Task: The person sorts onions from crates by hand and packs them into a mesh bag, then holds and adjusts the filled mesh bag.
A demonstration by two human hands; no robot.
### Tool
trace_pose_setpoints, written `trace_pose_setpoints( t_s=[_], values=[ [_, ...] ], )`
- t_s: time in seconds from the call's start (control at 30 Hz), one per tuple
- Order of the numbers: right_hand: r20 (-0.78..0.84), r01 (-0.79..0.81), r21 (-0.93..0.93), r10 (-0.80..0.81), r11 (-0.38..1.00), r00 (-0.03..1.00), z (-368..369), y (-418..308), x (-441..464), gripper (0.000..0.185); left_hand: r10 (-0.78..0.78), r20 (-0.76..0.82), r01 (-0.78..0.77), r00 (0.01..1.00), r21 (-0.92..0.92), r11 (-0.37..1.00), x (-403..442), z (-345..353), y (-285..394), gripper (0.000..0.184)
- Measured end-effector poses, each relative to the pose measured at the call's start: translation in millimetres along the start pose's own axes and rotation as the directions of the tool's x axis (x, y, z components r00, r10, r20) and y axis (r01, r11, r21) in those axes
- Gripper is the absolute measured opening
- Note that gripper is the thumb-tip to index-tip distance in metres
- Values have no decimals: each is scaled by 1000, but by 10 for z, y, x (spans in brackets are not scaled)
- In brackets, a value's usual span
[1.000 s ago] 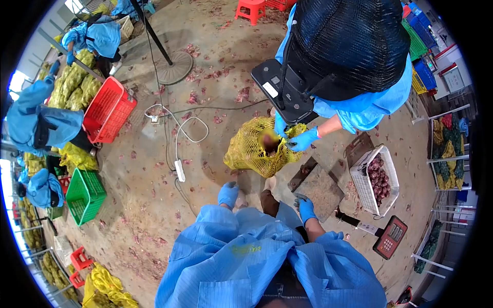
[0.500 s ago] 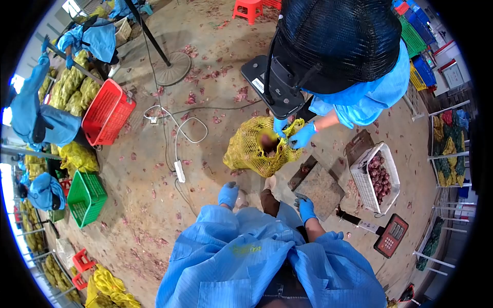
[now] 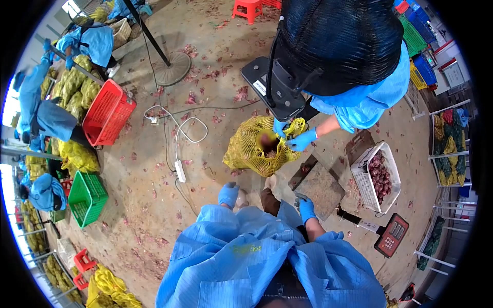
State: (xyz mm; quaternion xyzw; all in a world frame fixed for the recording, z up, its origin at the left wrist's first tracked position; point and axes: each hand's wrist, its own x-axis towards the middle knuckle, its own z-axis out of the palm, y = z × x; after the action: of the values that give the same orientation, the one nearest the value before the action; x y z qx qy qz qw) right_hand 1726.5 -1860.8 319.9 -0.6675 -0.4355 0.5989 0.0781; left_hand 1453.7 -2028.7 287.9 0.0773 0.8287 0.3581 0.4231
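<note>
My left hand (image 3: 228,194), in a blue glove, is low in front of my body near my leg, holding nothing, its fingers loosely out. My right hand (image 3: 306,208), also gloved and with dark fingertips, is empty and open beside the platform scale (image 3: 322,191). Ahead of me stands a yellow mesh bag (image 3: 245,146) with its mouth open; the contents are mostly blurred. A co-worker's two gloved hands (image 3: 302,139) grip the rim of that bag. The co-worker wears a black woven hat (image 3: 339,41).
A white crate (image 3: 362,177) of red onions stands right of the scale, near its display (image 3: 392,235). A power strip (image 3: 179,171) and cables lie on the floor. Red (image 3: 105,120) and green (image 3: 84,200) crates, filled mesh bags (image 3: 74,90) and other workers are at left.
The co-worker's right-glove position shifts slightly at the bag's rim. A worker at the far left bends lower. My hands stay where they were.
</note>
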Motion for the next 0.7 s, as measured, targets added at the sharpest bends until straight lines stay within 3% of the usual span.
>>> trace_pose_setpoints(
  t_s=[0.2, 0.7],
  values=[
    [-4, 26, 15, -25, 1000, 1000, 2, 41, 20, 24, 68, -9, -68, 998, 41, 997, 55, 41, -80, 37],
    [20, 47, -59, -46, 997, 999, -3, 76, 37, 24, 35, 15, -35, 999, 22, 999, 38, 17, -46, 37]
  ],
)
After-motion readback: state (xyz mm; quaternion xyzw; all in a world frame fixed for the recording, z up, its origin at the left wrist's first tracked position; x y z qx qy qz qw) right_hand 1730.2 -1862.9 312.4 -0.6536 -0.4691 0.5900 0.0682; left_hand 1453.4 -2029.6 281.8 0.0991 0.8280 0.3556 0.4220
